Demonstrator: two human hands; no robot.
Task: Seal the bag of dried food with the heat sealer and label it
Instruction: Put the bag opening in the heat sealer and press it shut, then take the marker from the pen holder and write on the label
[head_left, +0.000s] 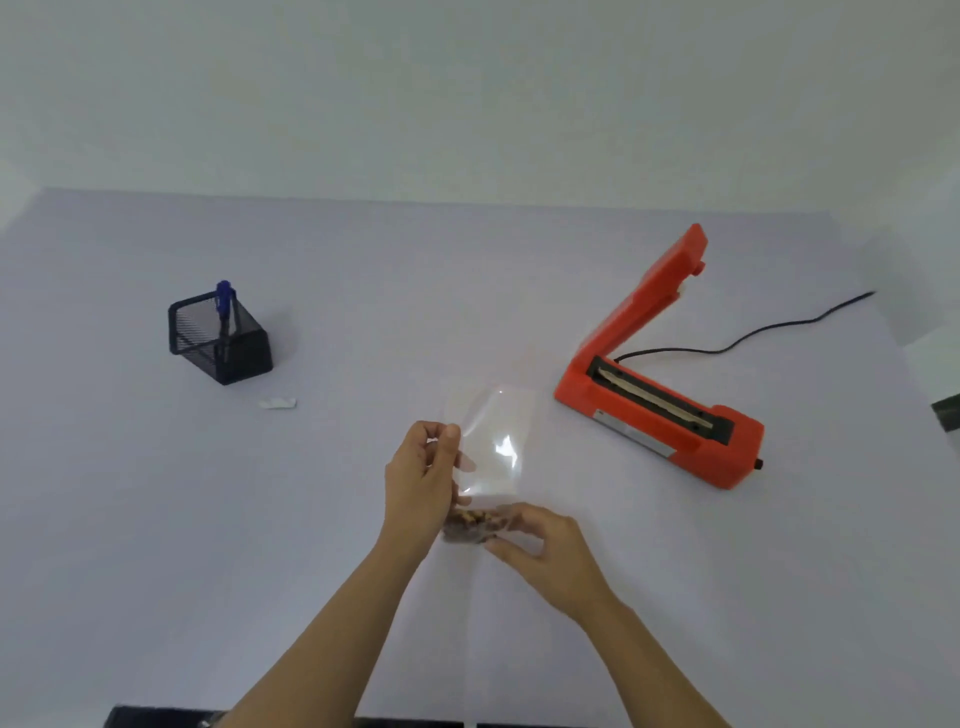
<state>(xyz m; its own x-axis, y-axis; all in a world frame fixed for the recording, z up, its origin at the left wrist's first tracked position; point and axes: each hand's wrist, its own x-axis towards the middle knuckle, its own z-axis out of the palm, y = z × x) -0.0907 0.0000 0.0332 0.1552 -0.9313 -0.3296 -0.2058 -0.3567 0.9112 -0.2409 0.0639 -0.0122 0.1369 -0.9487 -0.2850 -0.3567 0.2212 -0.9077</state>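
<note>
A clear, rectangular plastic bag (493, 441) with a small heap of brown dried food (470, 525) at its near end is held just above the pale lilac table (363, 312), near the middle of the view. The bag's left edge is pinched by the grip of the left hand (421, 478), thumb and fingertips pressed together on the film. The food-filled bottom is pinched by the grip of the right hand (540, 551), whose fingers are curled around the bulge. The bag's open end is pointed away from the person, and light is reflected from its empty upper part.

To the right, apart from the bag, an orange heat sealer (660, 384) is seen on the table with its arm raised, the pale sealing strip left exposed. A black power cord (753, 332) is trailed from it toward the table's right edge.

At the far left a black wire-mesh pen holder (218, 338) is stood upright, with a blue marker (224, 301) propped inside. Just in front of it a small white label (278, 403) is laid flat on the table.
</note>
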